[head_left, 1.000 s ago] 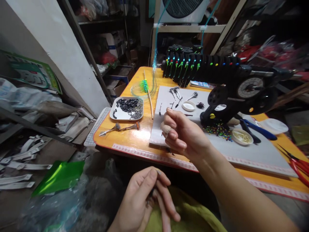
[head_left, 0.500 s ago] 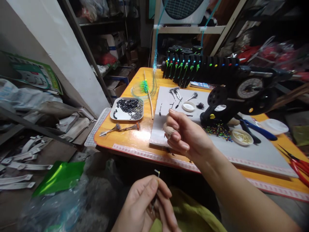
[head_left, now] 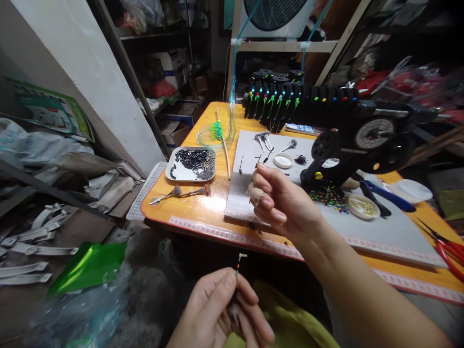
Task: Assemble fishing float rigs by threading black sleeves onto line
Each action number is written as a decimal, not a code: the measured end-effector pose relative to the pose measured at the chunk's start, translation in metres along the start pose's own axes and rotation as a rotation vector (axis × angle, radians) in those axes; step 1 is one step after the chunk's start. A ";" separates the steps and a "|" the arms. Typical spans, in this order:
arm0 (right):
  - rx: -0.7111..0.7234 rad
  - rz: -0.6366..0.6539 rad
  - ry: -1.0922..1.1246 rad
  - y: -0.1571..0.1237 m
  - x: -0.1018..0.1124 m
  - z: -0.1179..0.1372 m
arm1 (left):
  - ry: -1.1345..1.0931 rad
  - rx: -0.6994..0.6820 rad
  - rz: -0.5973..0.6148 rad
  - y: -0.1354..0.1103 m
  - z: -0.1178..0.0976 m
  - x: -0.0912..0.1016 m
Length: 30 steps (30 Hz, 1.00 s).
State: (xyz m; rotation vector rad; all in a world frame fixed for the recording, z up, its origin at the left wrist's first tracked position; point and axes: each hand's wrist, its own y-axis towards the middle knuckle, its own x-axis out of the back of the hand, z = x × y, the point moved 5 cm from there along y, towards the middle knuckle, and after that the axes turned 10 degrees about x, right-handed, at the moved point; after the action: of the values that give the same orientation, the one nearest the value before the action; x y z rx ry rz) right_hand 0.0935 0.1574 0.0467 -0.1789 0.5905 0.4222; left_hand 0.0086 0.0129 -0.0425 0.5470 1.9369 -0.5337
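My left hand [head_left: 221, 302] is low in front of my lap, with thumb and forefinger pinched on a thin dark stick [head_left: 238, 265]. The stick stands upright; it has an orange band and a bent, pale tip, while its lower part runs down inside the palm. Above the near edge of the grey board [head_left: 250, 193], my right hand [head_left: 279, 198] is raised with fingers curled and thumb pressed to the forefinger. Tan tape wraps one of its fingers. Whatever may be between those fingertips is too small to make out.
A white tray [head_left: 170, 171] of small black tubes sits left on the orange table [head_left: 159, 193]. The board bears small dark pieces, a shallow white dish [head_left: 283, 160], colored beads [head_left: 328, 197] and a dish of gold bits [head_left: 364, 207]. A black spool rack [head_left: 308, 101] stands behind; red-handled scissors [head_left: 449, 256] lie right.
The stick in my left hand shows more of its length, its orange band now visible and its bent tip pointing right. My right hand has shifted very slightly right.
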 end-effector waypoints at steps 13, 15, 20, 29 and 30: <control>0.105 0.136 -0.366 -0.004 0.003 0.012 | 1.212 -0.382 -0.780 -0.006 -0.080 0.007; 0.105 0.150 -0.411 -0.004 0.002 0.013 | 1.203 -0.515 -0.729 0.005 -0.099 -0.001; 0.078 0.160 -0.409 -0.005 -0.001 0.015 | 1.039 -0.549 -0.532 0.052 -0.117 -0.025; -0.101 0.110 -0.065 -0.003 -0.010 0.002 | 0.597 -0.327 -0.262 0.063 -0.090 -0.030; -0.118 0.103 -0.037 -0.003 -0.013 0.001 | 0.562 -0.311 -0.258 0.061 -0.088 -0.031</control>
State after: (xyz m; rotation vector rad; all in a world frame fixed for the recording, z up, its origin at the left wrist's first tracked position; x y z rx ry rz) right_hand 0.0860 0.1508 0.0551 -0.2538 0.5401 0.5594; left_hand -0.0065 0.1084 0.0126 0.2592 2.5904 -0.2355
